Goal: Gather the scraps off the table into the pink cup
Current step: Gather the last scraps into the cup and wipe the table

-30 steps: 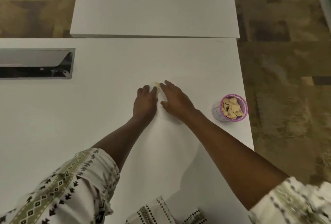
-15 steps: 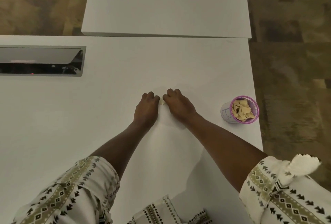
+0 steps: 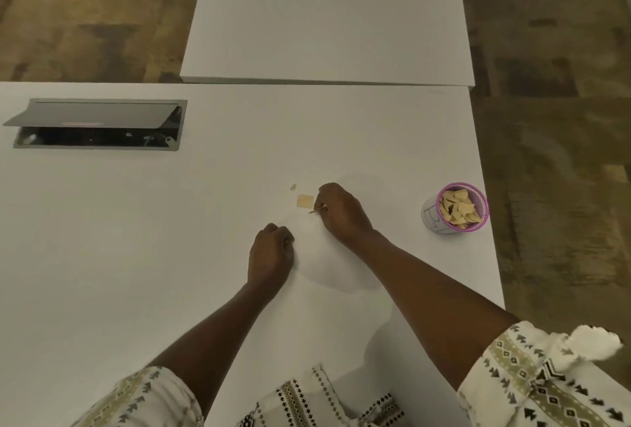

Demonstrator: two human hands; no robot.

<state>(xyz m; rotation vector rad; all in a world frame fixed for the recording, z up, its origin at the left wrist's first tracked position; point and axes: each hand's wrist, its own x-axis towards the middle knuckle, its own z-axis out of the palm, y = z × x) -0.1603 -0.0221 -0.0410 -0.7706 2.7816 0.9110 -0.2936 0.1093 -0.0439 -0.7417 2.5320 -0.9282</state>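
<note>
The pink cup (image 3: 475,193) stands near the right edge of the white table (image 3: 136,256), with several tan scraps inside. A square tan scrap (image 3: 305,201) lies flat on the table, with a tiny curled scrap (image 3: 293,186) just beyond it. My right hand (image 3: 341,213) rests right of the square scrap, fingers curled, a thin sliver pinched at its fingertips. My left hand (image 3: 271,252) lies nearer to me as a closed fist; whether it holds anything is hidden.
An open cable hatch (image 3: 99,124) with a raised grey lid sits in the table at the far left. A second white table (image 3: 327,16) butts against the far edge. The table's right edge runs just past the cup, with patterned floor beyond.
The two hands, pressed together over the scraps before, have parted. My left hand drew back toward me as a fist, uncovering the square scrap and the tiny one.
</note>
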